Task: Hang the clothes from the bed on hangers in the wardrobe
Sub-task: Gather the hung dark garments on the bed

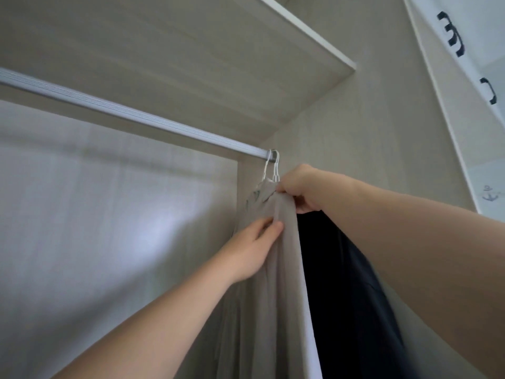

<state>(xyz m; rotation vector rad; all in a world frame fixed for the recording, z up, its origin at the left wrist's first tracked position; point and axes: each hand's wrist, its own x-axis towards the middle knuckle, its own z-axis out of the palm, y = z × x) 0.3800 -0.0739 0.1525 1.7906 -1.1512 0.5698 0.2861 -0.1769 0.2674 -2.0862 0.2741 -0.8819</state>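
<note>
A metal rail (123, 110) runs across the wardrobe under a shelf (191, 50). The left grip (252, 248) pinches a fold of the grey garment (276, 283), which hangs at the rail's right end from white hanger hooks (274, 165). The right grip (300, 187) is curled tight round the garment's top, just below the hooks. A dark garment (347, 269) hangs just beside it on the right.

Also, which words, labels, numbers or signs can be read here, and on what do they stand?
No readable text anywhere.
One small dark mark on the white panel at right: perhaps an anchor drawing, too blurred to read.
On the grey garment: no label visible.
</note>
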